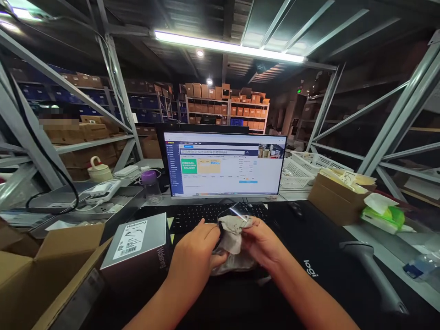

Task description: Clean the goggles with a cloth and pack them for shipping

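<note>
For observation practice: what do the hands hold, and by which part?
Left hand and right hand grip a crumpled beige cloth by its sides; the glinting item is unclear.

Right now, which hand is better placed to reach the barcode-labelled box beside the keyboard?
Left, probably: the left hand is closest to the barcode-labelled box, while the right hand sits farther away, beyond the beige cloth that both hands grip.

The crumpled cloth [232, 233] is mottled beige, the keyboard [220, 213] black, and the packet [385, 217] bright green and white.
</note>
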{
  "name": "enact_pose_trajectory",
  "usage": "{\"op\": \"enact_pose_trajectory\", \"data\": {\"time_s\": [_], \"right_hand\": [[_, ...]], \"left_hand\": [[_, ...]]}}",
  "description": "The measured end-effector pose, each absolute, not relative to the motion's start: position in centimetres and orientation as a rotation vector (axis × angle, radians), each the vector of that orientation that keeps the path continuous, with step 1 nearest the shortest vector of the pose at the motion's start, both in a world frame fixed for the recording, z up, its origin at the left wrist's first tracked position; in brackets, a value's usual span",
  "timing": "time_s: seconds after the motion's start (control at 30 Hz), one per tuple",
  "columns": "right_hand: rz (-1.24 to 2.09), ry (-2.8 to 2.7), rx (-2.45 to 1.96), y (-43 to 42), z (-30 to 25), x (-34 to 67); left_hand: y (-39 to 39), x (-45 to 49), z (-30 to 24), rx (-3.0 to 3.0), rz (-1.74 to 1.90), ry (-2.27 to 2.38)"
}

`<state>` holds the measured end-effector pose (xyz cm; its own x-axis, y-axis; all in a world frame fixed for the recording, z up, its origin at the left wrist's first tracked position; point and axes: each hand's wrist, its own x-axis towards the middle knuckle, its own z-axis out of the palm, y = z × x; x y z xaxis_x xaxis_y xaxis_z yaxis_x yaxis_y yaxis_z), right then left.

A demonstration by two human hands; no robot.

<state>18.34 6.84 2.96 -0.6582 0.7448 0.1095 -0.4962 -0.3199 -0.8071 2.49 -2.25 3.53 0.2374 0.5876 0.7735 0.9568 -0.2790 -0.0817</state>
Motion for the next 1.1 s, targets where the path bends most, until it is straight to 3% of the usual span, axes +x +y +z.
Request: {"op": "enact_pose_trajectory", "data": {"time_s": [0.27, 0.47, 0.93, 1.03, 1.1], "right_hand": [[1.985, -0.769, -0.298, 7.8, 3.8, 18.9], [1.880, -0.986, -0.339, 5.2, 2.4, 17.3], [1.182, -1.931, -0.122, 6.1, 4.8, 20.8], [1.020, -2.005, -0.275, 6.6, 6.5, 23.8], [0.738, -1.837, -0.452, 6.8, 7.3, 25.5]], "left_hand": [[-2.8, 3.2, 3.9, -2.001, -0.945, -1.306], [-3.2, 3.1, 4.3, -1.897, -0.977, -1.295], [-3.1, 1.7, 4.4, -1.825, -0.939, -1.282], [-3.0, 2.0, 4.3, -1.812, -0.912, -1.300], [-3.0, 2.4, 4.3, -1.822, -0.904, -1.313]]}}
